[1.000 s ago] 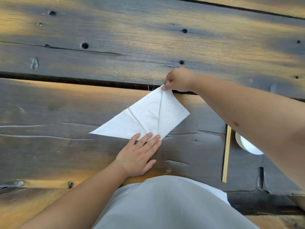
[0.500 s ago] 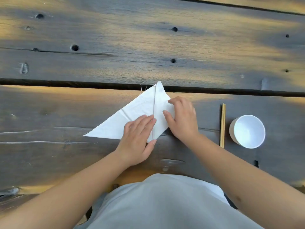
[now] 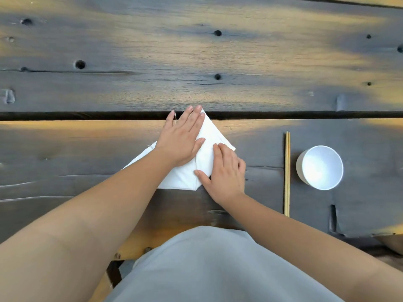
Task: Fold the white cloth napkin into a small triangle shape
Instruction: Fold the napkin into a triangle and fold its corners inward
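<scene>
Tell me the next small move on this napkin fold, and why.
Probably fold the left wing in to the centre crease. The right flap of the napkin already lies folded under the right hand, while the left corner still sticks out past the left forearm. The left hand lies flat on the middle and would have to lift first.

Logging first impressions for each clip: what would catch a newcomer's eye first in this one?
First, the white cloth napkin, partly folded, lying on the dark weathered plank table at centre, with both hands pressing it flat: the left hand over its far point, the right hand on its near right side. Next, to the right, a white round bowl beside a pair of pale wooden chopsticks.
</scene>
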